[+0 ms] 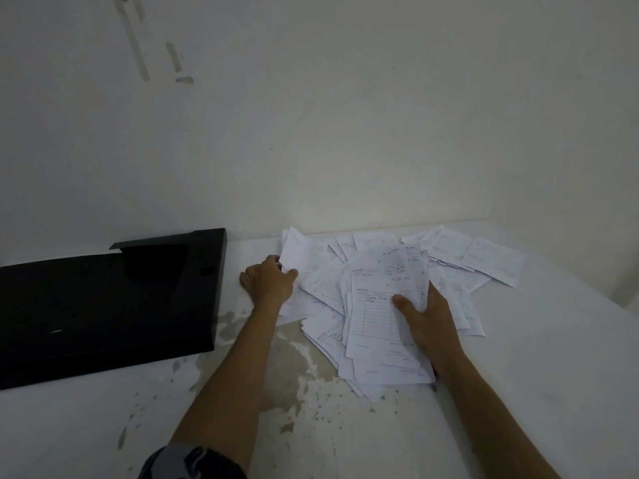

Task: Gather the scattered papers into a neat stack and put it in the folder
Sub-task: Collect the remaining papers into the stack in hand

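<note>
A person's right hand [427,319] is holding a raised bundle of white printed forms [383,305], thumb lying across the top sheet and fingers curled behind it. The left hand [268,281] is pinching the edge of a loose white sheet [297,252] at the far left of the scattered white papers [484,261], which are lying spread over the stained white tabletop [276,392] against the wall. A black open folder [103,302] is lying flat just left of the left hand.
</note>
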`<state>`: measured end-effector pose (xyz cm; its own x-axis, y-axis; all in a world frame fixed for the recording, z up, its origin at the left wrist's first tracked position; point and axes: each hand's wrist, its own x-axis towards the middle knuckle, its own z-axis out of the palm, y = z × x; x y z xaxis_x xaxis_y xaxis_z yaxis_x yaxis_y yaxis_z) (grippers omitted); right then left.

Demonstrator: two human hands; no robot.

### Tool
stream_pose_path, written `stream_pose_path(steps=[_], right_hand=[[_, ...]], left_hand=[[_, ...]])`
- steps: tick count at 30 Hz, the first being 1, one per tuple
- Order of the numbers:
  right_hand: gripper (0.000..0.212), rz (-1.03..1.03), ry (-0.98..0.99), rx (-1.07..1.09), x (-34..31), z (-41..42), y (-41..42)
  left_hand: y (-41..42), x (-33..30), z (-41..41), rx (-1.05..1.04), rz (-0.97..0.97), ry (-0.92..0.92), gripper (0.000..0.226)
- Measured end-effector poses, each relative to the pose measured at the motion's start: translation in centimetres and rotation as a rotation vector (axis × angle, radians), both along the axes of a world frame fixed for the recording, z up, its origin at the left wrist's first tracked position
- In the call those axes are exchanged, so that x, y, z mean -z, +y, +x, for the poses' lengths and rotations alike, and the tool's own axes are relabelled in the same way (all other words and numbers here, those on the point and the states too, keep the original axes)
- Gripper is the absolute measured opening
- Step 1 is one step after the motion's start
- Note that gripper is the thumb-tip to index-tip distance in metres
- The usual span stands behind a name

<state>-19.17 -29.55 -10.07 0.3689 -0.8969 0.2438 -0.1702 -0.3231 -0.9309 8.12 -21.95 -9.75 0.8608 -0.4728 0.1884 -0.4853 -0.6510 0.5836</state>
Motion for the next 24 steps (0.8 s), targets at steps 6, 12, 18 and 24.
stream_pose_path(steps=[6,12,18,24], right_hand=[[0.049,0.023,0.0,-0.016,-0.5,-0.2,0.3],[0.048,0.046,-0.059,-0.025,-1.3,-0.7,0.9],[0.048,0.11,-0.159,-0.003,-1.9,-1.2,0.9],[0.049,0.164,-0.28,0.015,-2.6,-1.5,1.4]], left_hand=[[1.9,-1.9,-0.8,0.097,-0.468,0.289,0.023],[5.9,-4.3,-1.2,0.1,-0.742,0.351,0.029],[9.4,-5.9,-2.2,0.135,-0.883,0.503,0.033],[12.0,-5.0,-3.7,0.184,-0.858,0.588,0.036]])
